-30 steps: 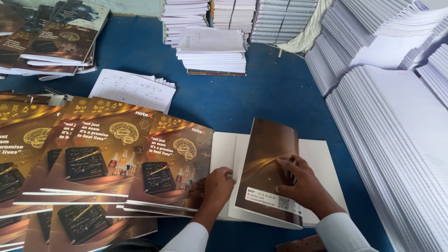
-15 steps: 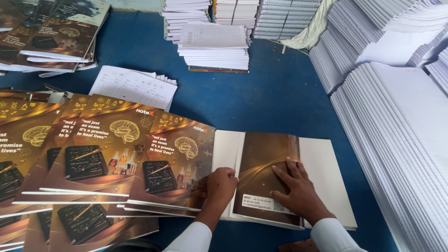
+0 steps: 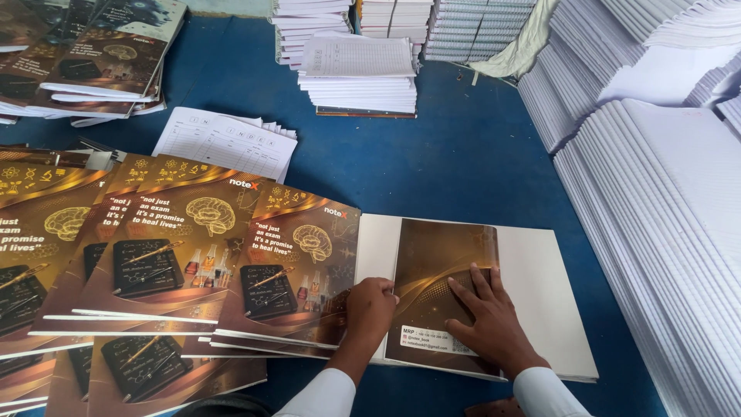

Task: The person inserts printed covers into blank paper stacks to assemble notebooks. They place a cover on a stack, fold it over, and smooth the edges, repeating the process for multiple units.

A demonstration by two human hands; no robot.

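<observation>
- Two hands work one glossy brown printed cover sheet (image 3: 440, 286): my right hand (image 3: 488, 320) lies flat on it, fingers spread, gripping nothing.
- My left hand (image 3: 370, 309) is curled at the sheet's left edge; what it pinches I cannot tell.
- Underneath sits a white paper block (image 3: 540, 293) on the blue table (image 3: 463, 162).
- I judge uneven pressure could skew or crease the sheet.
- Fanned brown covers (image 3: 193, 255) alongside may slide if nudged.

only label i can spot is a small white rectangular sticker (image 3: 424, 338) on the brown cover's bottom-left corner
</observation>
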